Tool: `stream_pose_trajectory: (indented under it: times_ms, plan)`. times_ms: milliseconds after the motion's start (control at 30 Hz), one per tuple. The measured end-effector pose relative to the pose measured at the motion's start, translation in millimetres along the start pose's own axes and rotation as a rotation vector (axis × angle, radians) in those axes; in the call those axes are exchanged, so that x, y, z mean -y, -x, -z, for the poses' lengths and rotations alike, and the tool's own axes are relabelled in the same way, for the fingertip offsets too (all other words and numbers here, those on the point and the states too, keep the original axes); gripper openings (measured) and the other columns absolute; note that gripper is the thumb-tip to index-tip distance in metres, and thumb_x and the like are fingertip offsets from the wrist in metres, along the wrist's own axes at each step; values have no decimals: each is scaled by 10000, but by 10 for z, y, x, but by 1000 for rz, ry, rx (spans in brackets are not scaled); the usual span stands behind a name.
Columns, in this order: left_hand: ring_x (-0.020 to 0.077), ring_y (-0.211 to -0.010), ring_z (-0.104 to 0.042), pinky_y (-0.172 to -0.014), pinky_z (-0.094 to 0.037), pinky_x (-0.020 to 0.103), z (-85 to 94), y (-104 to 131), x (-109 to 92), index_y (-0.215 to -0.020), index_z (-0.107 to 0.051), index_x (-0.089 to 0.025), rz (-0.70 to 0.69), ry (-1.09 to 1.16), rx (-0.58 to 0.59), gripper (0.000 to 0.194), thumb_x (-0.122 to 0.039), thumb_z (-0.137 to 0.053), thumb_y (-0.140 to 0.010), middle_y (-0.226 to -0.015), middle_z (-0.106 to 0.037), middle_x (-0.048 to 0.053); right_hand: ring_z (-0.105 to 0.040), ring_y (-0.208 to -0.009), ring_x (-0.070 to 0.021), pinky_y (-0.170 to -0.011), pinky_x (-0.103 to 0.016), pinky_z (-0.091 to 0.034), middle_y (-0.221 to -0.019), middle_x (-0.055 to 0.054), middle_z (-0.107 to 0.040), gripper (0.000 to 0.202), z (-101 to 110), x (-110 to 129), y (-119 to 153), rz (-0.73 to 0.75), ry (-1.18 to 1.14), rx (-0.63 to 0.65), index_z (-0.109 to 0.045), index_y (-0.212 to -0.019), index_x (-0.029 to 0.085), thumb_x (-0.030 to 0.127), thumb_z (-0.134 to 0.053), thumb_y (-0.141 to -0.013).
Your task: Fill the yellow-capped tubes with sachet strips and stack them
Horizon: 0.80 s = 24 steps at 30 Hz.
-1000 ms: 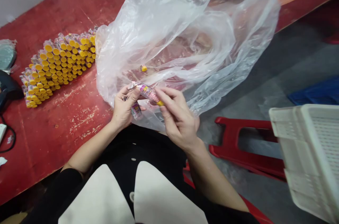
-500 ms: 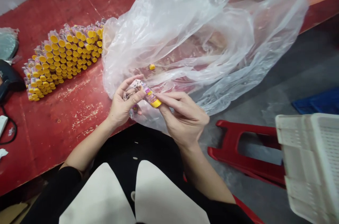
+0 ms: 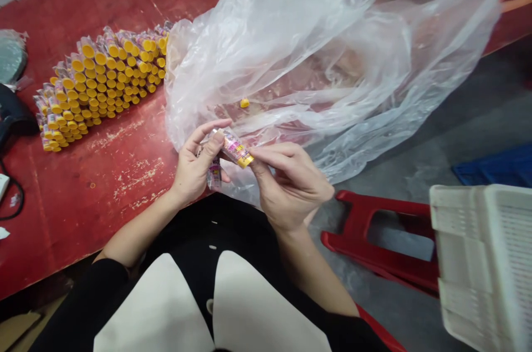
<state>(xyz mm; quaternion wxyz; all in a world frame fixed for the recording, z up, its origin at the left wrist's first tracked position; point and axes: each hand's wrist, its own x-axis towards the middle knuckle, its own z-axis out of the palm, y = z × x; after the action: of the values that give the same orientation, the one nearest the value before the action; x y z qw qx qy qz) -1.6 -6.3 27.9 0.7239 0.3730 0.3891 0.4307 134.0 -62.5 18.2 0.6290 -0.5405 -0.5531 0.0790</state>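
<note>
My left hand [image 3: 193, 166] is closed round a small printed tube [image 3: 233, 148], its thumb pressed on the upper end. A second printed tube [image 3: 214, 173] shows below, within the same hand's fingers. The upper tube has a purple and pink label and a yellow end, and it tilts down to the right. My right hand [image 3: 291, 183] pinches that yellow end between thumb and forefinger. Just beyond both hands, a loose yellow cap-like piece [image 3: 245, 103] lies on or under the clear plastic bag [image 3: 286, 14].
A stack of yellow-ended tubes [image 3: 102, 83] lies on the red table [image 3: 108, 169]. At the left are a dark object [image 3: 14, 113] and a cable. Right of me stand a red stool [image 3: 382, 235] and a pale plastic crate [image 3: 461, 263], with something blue [image 3: 494, 166] behind.
The upper tube has turned slightly in my fingers, showing more of its label. The lower tube shows more clearly. The whole view has shifted a little.
</note>
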Motion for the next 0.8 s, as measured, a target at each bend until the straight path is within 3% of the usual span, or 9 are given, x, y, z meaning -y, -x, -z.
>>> stream_pose_trajectory:
  times_ms: [133, 233, 333, 433, 533, 600, 633, 700, 800]
  plan:
    - [110, -510, -613, -415, -451, 218, 61, -76, -65, -1191, -733, -250, -40, 49, -44, 496, -530, -821, -793, -787, -683, 7, -757, -851, -211, -755, -379, -638, -940, -24, -781, 245, -87, -10, -52, 32, 7, 72, -802, -1073, 350, 188, -719, -908]
    - [123, -572, -648, -425, -449, 207, 211, -179, -163, -1155, -709, -218, -55, 161, -152, 465, -541, -780, -828, -832, -699, 25, -743, -857, -204, -749, -367, -628, -949, -33, -769, 206, -385, -112, -284, 64, -66, 100, -801, -1072, 326, 219, -699, -927]
    - [104, -599, -645, -448, -439, 182, 452, -229, -248, -1079, -660, -183, -15, 353, -339, 357, -499, -683, -913, -829, -704, 37, -723, -865, -194, -698, -336, -615, -954, -45, -750, 167, -1075, -304, -755, 91, -129, 146, -791, -1056, 288, 300, -651, -965]
    - [78, -650, -653, -564, -503, 168, 679, -165, -267, -1027, -611, -181, 7, 527, -538, 144, -228, -674, -906, -830, -707, 15, -707, -960, -205, -838, -369, -619, -992, -53, -740, 232, -2074, -454, -1305, 150, -85, 262, -770, -1033, 263, 346, -554, -1014]
    - [114, -855, -732, -790, -583, 217, 838, -38, -250, -1081, -590, -175, -29, 525, -669, 281, -24, -643, -850, -957, -762, 60, -657, -1105, -243, -1019, -432, -564, -1092, -74, -729, 236, -2974, -424, -1661, 158, 34, 442, -750, -1032, 242, 282, -518, -1025]
    - [150, -1004, -745, -917, -586, 273, 920, 37, -241, -1125, -586, -166, -58, 471, -685, 302, -13, -633, -870, -1068, -778, 110, -615, -1171, -264, -1071, -445, -528, -1158, -83, -721, 186, -3258, -313, -1720, 124, 145, 584, -740, -1018, 226, 243, -555, -1008]
    - [164, -1055, -741, -951, -583, 302, 956, 64, -239, -1149, -584, -165, -59, 448, -671, 295, -32, -633, -890, -1116, -776, 127, -605, -1182, -258, -1083, -432, -521, -1182, -79, -716, 161, -3255, -258, -1704, 127, 169, 633, -732, -1038, 222, 240, -576, -1002]
    - [181, -1089, -738, -959, -586, 335, 1014, 88, -230, -1197, -583, -170, -42, 410, -637, 291, -87, -643, -925, -1161, -770, 136, -621, -1153, -220, -1057, -381, -538, -1210, -55, -706, 181, -2924, -210, -1620, 189, 105, 625, -699, -1147, 231, 284, -592, -1011]
    - [169, -999, -757, -872, -596, 287, 1016, 45, -188, -1243, -589, -181, -56, 370, -595, 312, -178, -677, -943, -1095, -779, 108, -682, -1032, -179, -895, -342, -589, -1181, -33, -681, 298, -1788, -370, -1464, 236, -55, 311, -616, -1286, 265, 407, -498, -1052]
